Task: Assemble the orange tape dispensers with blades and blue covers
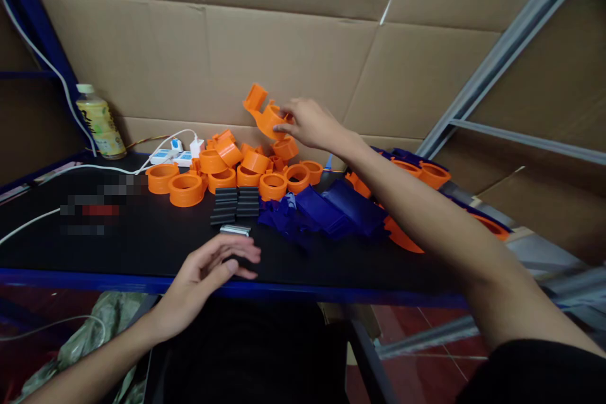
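Note:
Above a heap of orange plastic rings, my right hand pinches an orange plastic ring piece that has a squarish tab on one side. Over the front of the black tabletop, my left hand hovers with fingers loosely bent and apart, and nothing shows in it. Just beyond its fingers lie a small silvery metal strip and two stacks of black ribbed pieces. Dark blue sheet-like pieces are piled to the right of these.
A yellow-labelled bottle stands at the back left, near a white power strip with plugs and cables. More orange and blue parts lie at the right, partly behind my forearm. Cardboard walls the back; metal shelf posts rise at the right.

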The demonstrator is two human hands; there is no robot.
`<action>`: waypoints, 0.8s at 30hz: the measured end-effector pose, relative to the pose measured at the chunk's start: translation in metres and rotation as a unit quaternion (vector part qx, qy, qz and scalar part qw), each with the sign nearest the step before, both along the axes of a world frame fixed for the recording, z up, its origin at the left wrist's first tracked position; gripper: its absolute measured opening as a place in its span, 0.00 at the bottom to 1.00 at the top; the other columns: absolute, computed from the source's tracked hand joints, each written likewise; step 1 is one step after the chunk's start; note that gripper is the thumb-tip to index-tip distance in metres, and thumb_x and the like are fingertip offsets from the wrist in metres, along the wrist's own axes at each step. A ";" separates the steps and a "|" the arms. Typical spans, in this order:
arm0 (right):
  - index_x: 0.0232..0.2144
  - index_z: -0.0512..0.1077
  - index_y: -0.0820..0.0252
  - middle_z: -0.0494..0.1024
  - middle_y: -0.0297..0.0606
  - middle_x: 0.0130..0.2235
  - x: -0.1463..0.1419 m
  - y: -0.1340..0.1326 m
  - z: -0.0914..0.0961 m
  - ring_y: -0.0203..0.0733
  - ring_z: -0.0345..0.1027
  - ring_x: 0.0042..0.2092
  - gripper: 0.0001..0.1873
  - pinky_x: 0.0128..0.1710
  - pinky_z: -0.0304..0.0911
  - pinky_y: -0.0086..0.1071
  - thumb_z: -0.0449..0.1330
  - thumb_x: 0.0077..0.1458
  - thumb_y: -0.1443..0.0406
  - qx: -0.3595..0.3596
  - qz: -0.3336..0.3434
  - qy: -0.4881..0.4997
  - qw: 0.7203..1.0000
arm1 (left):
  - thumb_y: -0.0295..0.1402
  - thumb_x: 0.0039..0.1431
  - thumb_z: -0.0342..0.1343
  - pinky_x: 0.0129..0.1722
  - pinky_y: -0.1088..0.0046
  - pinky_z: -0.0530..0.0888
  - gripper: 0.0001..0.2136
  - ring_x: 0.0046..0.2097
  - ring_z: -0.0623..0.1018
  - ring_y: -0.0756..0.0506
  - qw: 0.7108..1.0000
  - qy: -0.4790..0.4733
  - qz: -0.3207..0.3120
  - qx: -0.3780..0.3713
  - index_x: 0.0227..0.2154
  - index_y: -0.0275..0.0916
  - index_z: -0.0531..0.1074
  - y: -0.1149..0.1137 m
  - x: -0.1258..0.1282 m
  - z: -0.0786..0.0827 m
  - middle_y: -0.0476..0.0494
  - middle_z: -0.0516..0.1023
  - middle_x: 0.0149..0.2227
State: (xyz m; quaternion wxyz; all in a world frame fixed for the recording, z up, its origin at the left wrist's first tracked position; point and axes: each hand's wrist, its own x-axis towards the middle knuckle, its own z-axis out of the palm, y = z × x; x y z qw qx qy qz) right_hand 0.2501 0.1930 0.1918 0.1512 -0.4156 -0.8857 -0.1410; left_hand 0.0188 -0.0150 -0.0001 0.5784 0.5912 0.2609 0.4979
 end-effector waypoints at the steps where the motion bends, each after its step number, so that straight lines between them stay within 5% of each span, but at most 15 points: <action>1: 0.46 0.73 0.63 0.77 0.46 0.45 0.001 -0.022 -0.001 0.46 0.67 0.46 0.17 0.49 0.60 0.38 0.56 0.65 0.56 0.010 0.029 0.053 0.998 | 0.37 0.66 0.56 0.54 0.51 0.74 0.17 0.57 0.75 0.34 0.999 -0.043 0.015 -0.005 0.57 0.41 0.72 0.002 0.001 0.000 0.34 0.76 0.56; 6: 0.35 0.74 0.61 0.75 0.34 0.34 -0.010 -0.149 -0.043 0.37 0.68 0.36 0.12 0.38 0.63 0.30 0.59 0.64 0.58 -0.160 0.194 0.156 0.955 | 0.47 0.58 0.62 0.63 0.52 0.67 0.29 0.68 0.63 0.33 0.976 -0.184 0.113 0.005 0.61 0.44 0.67 0.003 0.001 0.009 0.36 0.66 0.67; 8: 0.36 0.75 0.60 0.76 0.35 0.36 -0.015 -0.188 -0.067 0.36 0.69 0.36 0.10 0.38 0.65 0.28 0.61 0.64 0.59 -0.247 0.255 0.134 0.925 | 0.52 0.58 0.60 0.60 0.53 0.71 0.30 0.67 0.64 0.32 0.976 -0.186 0.108 -0.030 0.61 0.45 0.67 -0.004 0.000 0.014 0.37 0.68 0.66; 10: 0.41 0.77 0.59 0.78 0.38 0.41 -0.015 -0.211 -0.086 0.37 0.72 0.42 0.08 0.44 0.67 0.28 0.62 0.62 0.61 -0.294 0.295 0.128 0.900 | 0.44 0.62 0.59 0.55 0.55 0.75 0.25 0.62 0.72 0.32 0.972 -0.190 0.130 -0.057 0.60 0.46 0.68 -0.011 0.001 0.017 0.38 0.73 0.62; 13: 0.48 0.76 0.59 0.77 0.42 0.51 -0.005 -0.211 -0.102 0.39 0.71 0.53 0.12 0.54 0.66 0.29 0.61 0.63 0.63 -0.278 0.305 0.152 0.898 | 0.37 0.63 0.58 0.45 0.59 0.80 0.23 0.52 0.80 0.34 0.967 -0.189 0.142 -0.098 0.61 0.45 0.67 -0.016 0.002 0.019 0.37 0.78 0.57; 18: 0.49 0.76 0.59 0.78 0.43 0.50 0.014 -0.170 -0.114 0.43 0.72 0.52 0.14 0.55 0.67 0.39 0.55 0.68 0.61 -0.135 0.163 0.140 0.967 | 0.43 0.65 0.52 0.39 0.64 0.80 0.25 0.38 0.83 0.39 0.971 -0.161 0.095 -0.150 0.60 0.35 0.67 -0.011 -0.002 0.014 0.36 0.84 0.37; 24: 0.56 0.72 0.60 0.78 0.46 0.51 -0.018 -0.149 -0.139 0.47 0.68 0.54 0.18 0.52 0.66 0.39 0.54 0.68 0.60 -0.071 0.150 -0.002 0.986 | 0.54 0.61 0.49 0.32 0.62 0.79 0.30 0.30 0.81 0.39 0.982 -0.132 -0.009 -0.132 0.53 0.33 0.73 0.002 -0.017 0.007 0.34 0.83 0.32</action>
